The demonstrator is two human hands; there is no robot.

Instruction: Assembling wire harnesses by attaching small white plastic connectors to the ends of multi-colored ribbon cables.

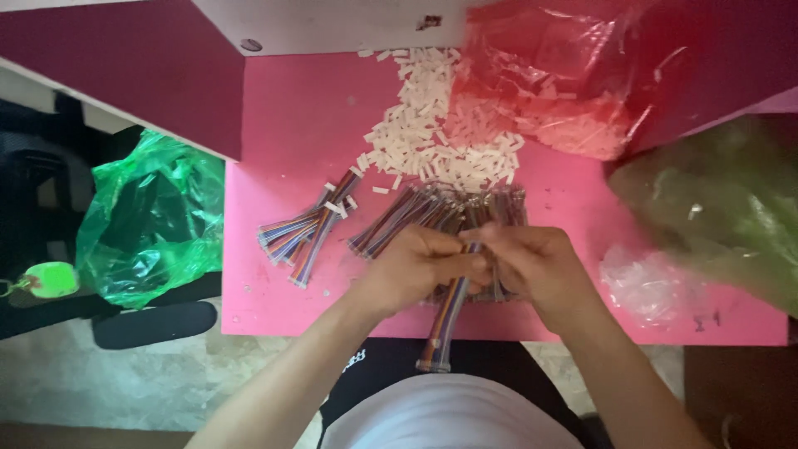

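Hands, left (416, 270) and right (536, 266), pinch one ribbon cable (445, 320) at the tabletop's (291, 108) near edge; its hanging end may slip off.

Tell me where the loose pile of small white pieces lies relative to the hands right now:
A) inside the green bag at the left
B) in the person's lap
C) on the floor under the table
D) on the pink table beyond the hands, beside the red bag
D: the small white pieces are heaped on the pink table beyond both hands, spilling from the red bag, past the ribbon cable that the left hand and right hand hold.
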